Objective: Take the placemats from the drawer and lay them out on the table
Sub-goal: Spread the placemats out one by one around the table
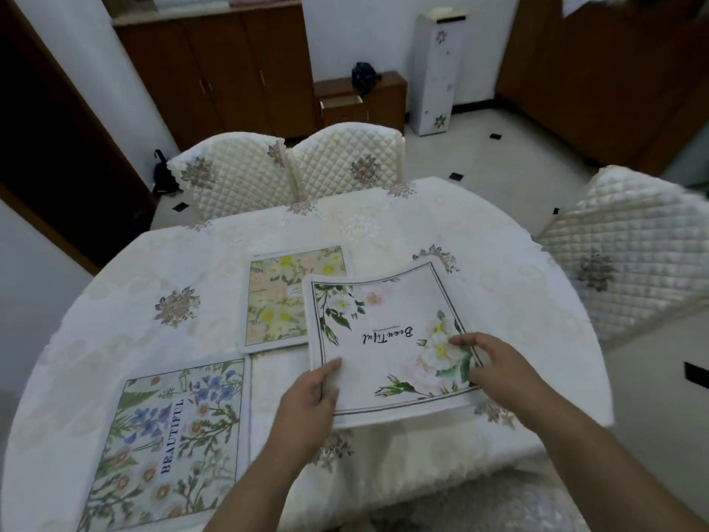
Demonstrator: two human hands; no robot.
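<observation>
Both hands — left hand (312,393) and right hand (495,368) — are pinching the white rose placemat (387,339) at centre frame, which is overlapping the yellow floral placemat (284,297) and risking dragging it askew on the table (115,301).

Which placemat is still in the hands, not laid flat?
The white rose placemat with the script "Beautiful": left hand and right hand hold its near edge, overlapping the yellow-flower placemat. The blue-flower "BEAUTIFUL" placemat lies flat.

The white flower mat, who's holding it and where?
Both hands hold the white flower placemat by its near edge: the left hand at the near left corner, the right hand at the near right corner.
</observation>
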